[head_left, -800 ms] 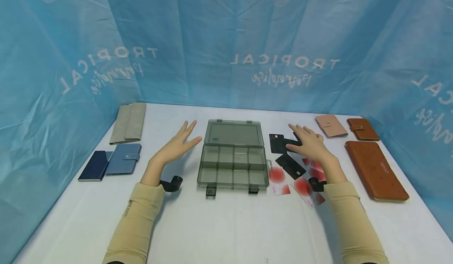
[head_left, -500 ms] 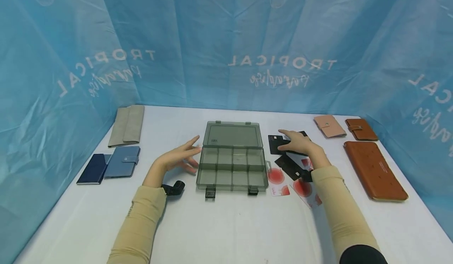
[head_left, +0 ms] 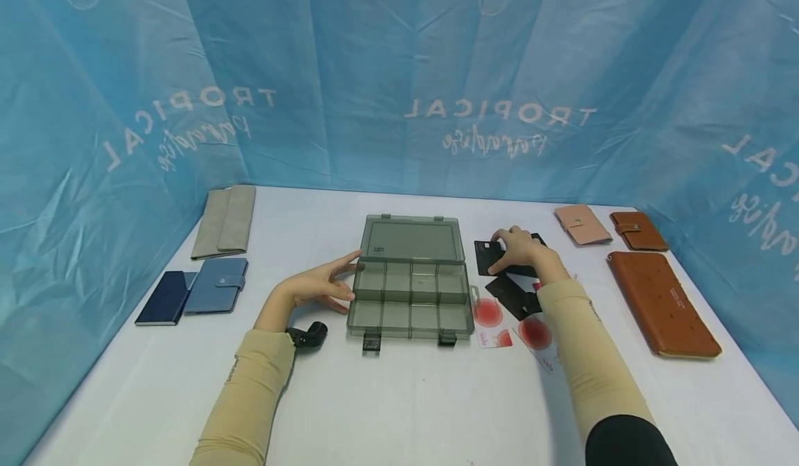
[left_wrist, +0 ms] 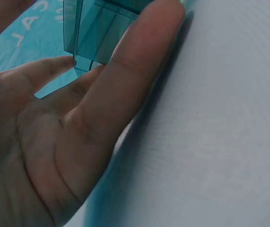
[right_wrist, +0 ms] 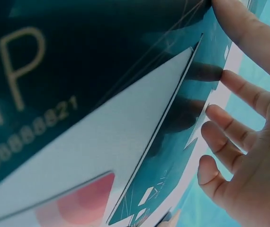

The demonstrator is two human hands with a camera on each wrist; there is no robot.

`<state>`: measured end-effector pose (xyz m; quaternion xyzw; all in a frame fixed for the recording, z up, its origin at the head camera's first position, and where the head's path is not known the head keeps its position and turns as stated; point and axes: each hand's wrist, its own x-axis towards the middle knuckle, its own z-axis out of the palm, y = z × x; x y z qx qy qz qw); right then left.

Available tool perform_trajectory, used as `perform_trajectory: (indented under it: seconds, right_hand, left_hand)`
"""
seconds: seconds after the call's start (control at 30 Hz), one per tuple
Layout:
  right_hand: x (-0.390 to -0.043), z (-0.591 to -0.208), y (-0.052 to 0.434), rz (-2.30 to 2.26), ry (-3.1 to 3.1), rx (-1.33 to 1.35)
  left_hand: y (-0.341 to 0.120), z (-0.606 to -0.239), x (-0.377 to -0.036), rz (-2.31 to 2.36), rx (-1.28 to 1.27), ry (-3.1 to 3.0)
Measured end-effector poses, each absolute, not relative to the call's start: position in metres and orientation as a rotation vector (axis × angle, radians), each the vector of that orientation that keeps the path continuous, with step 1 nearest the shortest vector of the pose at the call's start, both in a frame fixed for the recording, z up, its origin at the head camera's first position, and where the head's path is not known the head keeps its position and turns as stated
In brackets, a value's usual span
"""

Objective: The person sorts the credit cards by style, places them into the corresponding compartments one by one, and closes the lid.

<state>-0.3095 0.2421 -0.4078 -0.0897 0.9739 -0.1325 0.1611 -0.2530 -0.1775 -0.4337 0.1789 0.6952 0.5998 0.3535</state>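
An open, translucent grey-green compartment box (head_left: 410, 299) lies mid-table, its lid (head_left: 412, 236) folded back. My left hand (head_left: 315, 287) is at the box's left side, fingertips and thumb touching its edge; in the left wrist view the thumb (left_wrist: 135, 61) stretches across the box. To the right of the box my right hand (head_left: 523, 251) reaches over several black cards (head_left: 487, 256), thumb and fingers spread. In the right wrist view its fingertips meet the surface of a dark card (right_wrist: 173, 161). A black card (head_left: 512, 295) and red-and-white cards (head_left: 488, 311) lie closer to me.
At left lie a grey-beige folded wallet (head_left: 225, 222), a blue card holder (head_left: 216, 286) and a dark navy booklet (head_left: 162, 298). At right are a pink-beige wallet (head_left: 583, 225), a small brown wallet (head_left: 639, 230) and a long brown wallet (head_left: 663, 305). Blue curtains (head_left: 399, 71) surround the table.
My left hand has come down and right, onto the box's left edge. My right hand has moved left and lowered onto the black cards, its fingers drawing in.
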Motion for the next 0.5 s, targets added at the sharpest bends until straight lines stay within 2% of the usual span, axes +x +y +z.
perform_trajectory:
  seconds: [0.27,0.5]
  right_hand:
    - [-0.3159,-0.4115,0.2405,-0.512,2.858,-0.276]
    - [-0.3180,-0.4136,0.2421,-1.073,2.682,-0.307]
  left_hand:
    - [-0.1775,-0.4349,-0.2532,1.547,0.453,1.788]
    - [-0.1777,-0.4341,-0.2521,1.546,0.444,1.792]
